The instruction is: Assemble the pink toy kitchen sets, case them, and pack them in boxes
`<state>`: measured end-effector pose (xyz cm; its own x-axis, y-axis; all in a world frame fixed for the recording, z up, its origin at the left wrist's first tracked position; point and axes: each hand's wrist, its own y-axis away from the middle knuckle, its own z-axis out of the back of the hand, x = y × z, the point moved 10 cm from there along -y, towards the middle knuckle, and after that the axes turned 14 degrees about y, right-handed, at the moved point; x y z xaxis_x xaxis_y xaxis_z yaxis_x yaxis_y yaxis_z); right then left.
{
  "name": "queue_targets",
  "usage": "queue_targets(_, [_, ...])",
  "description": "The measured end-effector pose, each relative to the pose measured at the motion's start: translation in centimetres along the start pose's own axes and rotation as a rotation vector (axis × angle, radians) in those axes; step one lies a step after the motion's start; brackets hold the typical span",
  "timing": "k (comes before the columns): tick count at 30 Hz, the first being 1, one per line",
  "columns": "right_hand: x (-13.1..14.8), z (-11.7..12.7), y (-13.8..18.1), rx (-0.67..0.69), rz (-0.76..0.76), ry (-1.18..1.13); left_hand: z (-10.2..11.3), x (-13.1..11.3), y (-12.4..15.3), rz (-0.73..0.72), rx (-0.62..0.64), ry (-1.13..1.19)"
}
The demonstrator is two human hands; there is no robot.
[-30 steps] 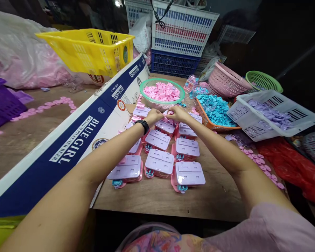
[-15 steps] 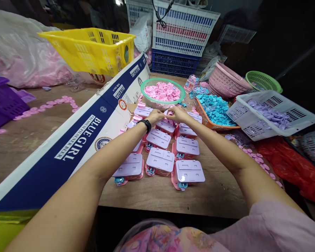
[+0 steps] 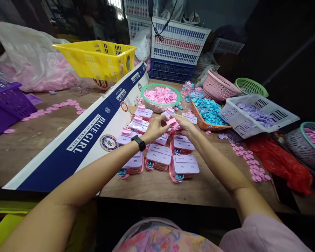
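Small lilac-lidded boxes (image 3: pixel 159 154) with pink bases and blue clasps stand in rows on the table. Above the middle rows my two hands meet. My left hand (image 3: pixel 155 128), with a dark band on its wrist, pinches the end of a small pink plastic piece (image 3: pixel 171 121). Curled beside it, my right hand (image 3: pixel 186 124) holds more pink pieces, partly hidden by its fingers. Similar pink pieces sit on several lids along the left row, such as the pink piece (image 3: pixel 126 131) nearest me. A green-rimmed basket (image 3: pixel 179 98) behind my hands is heaped with such pieces.
A long printed carton (image 3: pixel 91 127) borders the boxes on the left, below a yellow basket (image 3: pixel 94 57). At right stand an orange basket (image 3: pixel 211 126) of blue parts and a white basket (image 3: pixel 283 113) of lilac parts. Pink discs (image 3: pixel 257 171) lie near red plastic (image 3: pixel 280 164).
My hands have come back toward me from the farther boxes, and pink pieces now show between them. The whole view has shifted slightly.
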<state>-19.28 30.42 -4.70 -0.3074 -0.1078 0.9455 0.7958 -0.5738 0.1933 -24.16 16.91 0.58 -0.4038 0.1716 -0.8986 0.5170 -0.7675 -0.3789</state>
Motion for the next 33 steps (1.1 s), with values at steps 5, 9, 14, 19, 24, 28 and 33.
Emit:
queue_targets(5, [0.3, 1.4, 2.0, -0.185, 0.070, -0.119, 2.3, -1.6, 1.3, -0.087, -0.178, -0.322])
queue_targets(9, [0.7, -0.6, 3.3, -0.056, 0.160, -0.077, 2.0, -2.5, 1.8, -0.142, -0.141, -0.679])
queue_targets(14, [0.3, -1.5, 3.0, -0.023, 0.120, 0.034, 0.7, -2.5, 2.2, -0.184, -0.032, -0.818])
queue_targets(19, [-0.9, -3.0, 2.0, 0.094, -0.010, 0.025, 0.2, -2.1, 2.5, -0.224, 0.027, -0.828])
queue_targets(24, [1.4, -2.3, 0.7, 0.091, 0.229, 0.230, 2.1, -1.1, 2.1, -0.200, 0.024, -0.506])
queue_targets(28, [3.2, -3.6, 0.3, 0.210, 0.423, 0.712, 5.2, 2.4, 1.0, 0.051, -0.097, -0.238])
queue_targets(33, [5.2, -6.4, 0.4, 0.234, 0.570, 1.131, 5.3, 5.9, 0.6, 0.310, -0.081, -0.206])
